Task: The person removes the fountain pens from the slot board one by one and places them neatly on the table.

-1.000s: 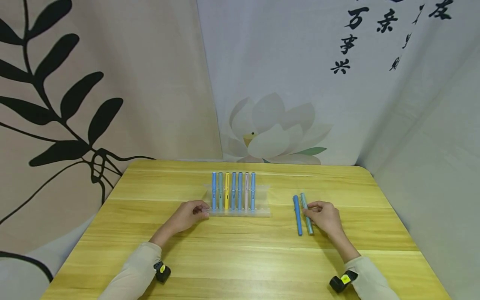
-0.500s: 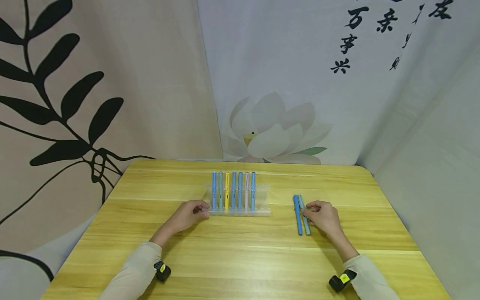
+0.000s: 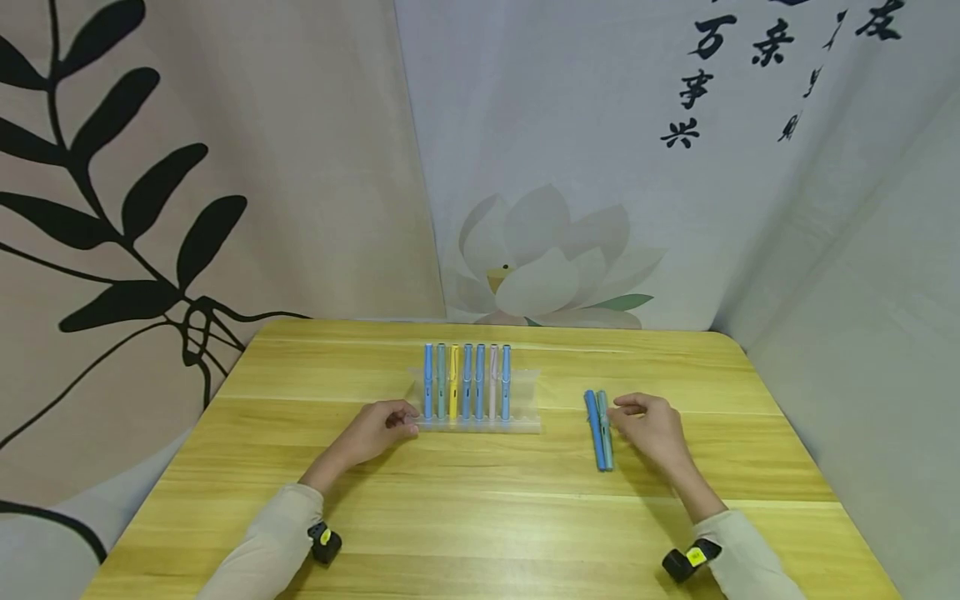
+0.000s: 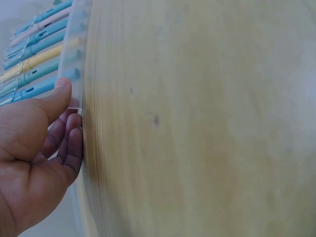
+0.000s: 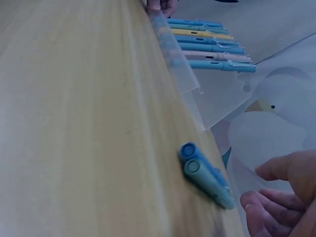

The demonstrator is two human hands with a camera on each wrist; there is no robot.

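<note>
Seven pens point(image 3: 467, 382) side by side in clear tray point(image 3: 525, 404).

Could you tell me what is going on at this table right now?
A person sits at a wooden table sorting pens. The left hand pinches the near left corner of a clear plastic tray that holds seven pens in a row. The right hand rests open just beside two loose pens, a blue pen and a teal pen, which lie side by side on the table, not gripped.

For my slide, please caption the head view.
Left hand holds pen tray; right hand rests beside two pens.
</note>
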